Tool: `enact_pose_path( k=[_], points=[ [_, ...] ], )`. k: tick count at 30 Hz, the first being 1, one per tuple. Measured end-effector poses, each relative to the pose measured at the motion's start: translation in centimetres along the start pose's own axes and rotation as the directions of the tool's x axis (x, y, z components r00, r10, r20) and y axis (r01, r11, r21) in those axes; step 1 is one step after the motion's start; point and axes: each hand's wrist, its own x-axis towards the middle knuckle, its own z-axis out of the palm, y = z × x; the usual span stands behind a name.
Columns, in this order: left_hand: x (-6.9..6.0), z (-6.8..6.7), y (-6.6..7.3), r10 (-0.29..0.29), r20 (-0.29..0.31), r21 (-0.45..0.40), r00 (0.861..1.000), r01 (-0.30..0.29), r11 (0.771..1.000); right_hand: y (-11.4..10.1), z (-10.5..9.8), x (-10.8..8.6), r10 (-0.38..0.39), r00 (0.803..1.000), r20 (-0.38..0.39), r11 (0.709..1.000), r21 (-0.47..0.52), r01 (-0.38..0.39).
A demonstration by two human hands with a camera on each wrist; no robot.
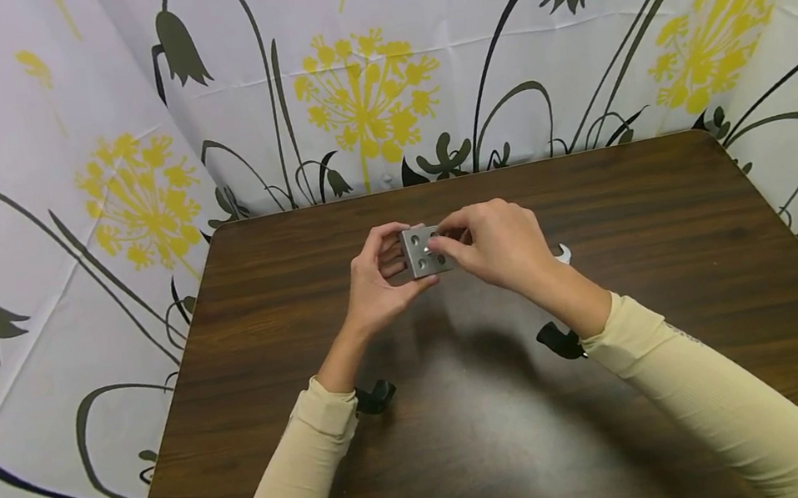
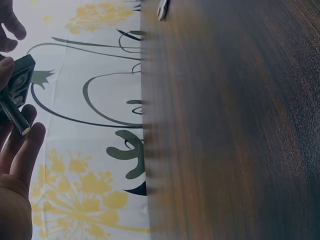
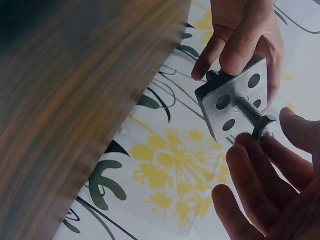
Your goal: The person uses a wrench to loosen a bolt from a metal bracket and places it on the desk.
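My left hand (image 1: 382, 278) grips a small grey metal block (image 1: 417, 267) by its edges, above the table. The right wrist view shows round holes in the face of this block (image 3: 220, 114). A threaded hex bolt (image 3: 250, 111) sits in one hole, its head and part of its thread standing out. My right hand (image 1: 502, 239) pinches the bolt at its head end; in the right wrist view the fingertips (image 3: 244, 140) are at the bolt head. From the left wrist, the bolt's threaded end (image 2: 19, 119) juts out of the block's other side, near my left fingers.
A silver open-ended wrench (image 1: 564, 253) lies on the brown wooden table (image 1: 284, 298), partly hidden behind my right forearm. A white curtain (image 1: 451, 15) with yellow and grey flowers hangs along the table's far edge. Black pieces (image 1: 559, 341) show beside both wrists.
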Motion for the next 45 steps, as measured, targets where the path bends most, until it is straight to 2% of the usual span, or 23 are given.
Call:
enact_pose_path(
  k=[2,8,15,23,30,33,37,40,43,45],
  points=[
    [0.0,0.1,0.0,0.002,0.002,-0.001,1.0,-0.002,1.0,0.0,0.0,0.0,0.003,1.0,0.001,1.0,0.001,-0.003],
    [-0.2,0.1,0.0,-0.018,0.002,-0.007,1.0,0.018,1.0,0.1,0.1,-0.1,-0.063,0.997,0.044,0.998,0.007,0.063],
    [0.1,0.0,0.2,-0.015,0.003,-0.003,1.0,0.015,1.0,0.2,0.1,-0.1,-0.003,0.999,-0.036,1.0,0.009,0.003],
    [0.2,0.2,-0.1,-0.014,0.01,-0.004,1.0,0.014,1.0,0.4,-0.1,-0.1,-0.048,0.998,0.028,0.999,0.001,0.048],
    [0.6,0.5,-0.1,0.0,0.018,0.001,1.0,-0.001,1.0,0.7,-0.1,-0.1,0.031,1.0,0.002,1.0,0.002,-0.031],
    [0.4,0.4,-1.3,0.001,0.014,0.004,1.0,-0.001,1.0,0.6,-0.2,0.0,0.001,1.0,0.016,1.0,-0.002,-0.001],
    [0.3,0.4,-1.6,0.002,0.011,-0.003,1.0,-0.002,1.0,0.5,-0.3,-0.1,-0.032,0.999,0.026,0.999,-0.008,0.032],
    [0.5,0.4,-0.3,0.006,0.013,0.002,1.0,-0.006,1.0,0.5,-0.3,-0.1,0.002,1.0,-0.008,1.0,-0.008,-0.002],
    [0.6,0.4,0.1,0.003,0.017,0.004,1.0,-0.003,1.0,0.5,-0.4,-0.1,0.026,0.999,-0.022,1.0,-0.005,-0.026],
    [0.6,0.4,0.2,0.0,0.018,-0.002,1.0,0.001,1.0,0.6,-0.4,-0.1,0.012,1.0,-0.012,1.0,-0.005,-0.012]
  ],
)
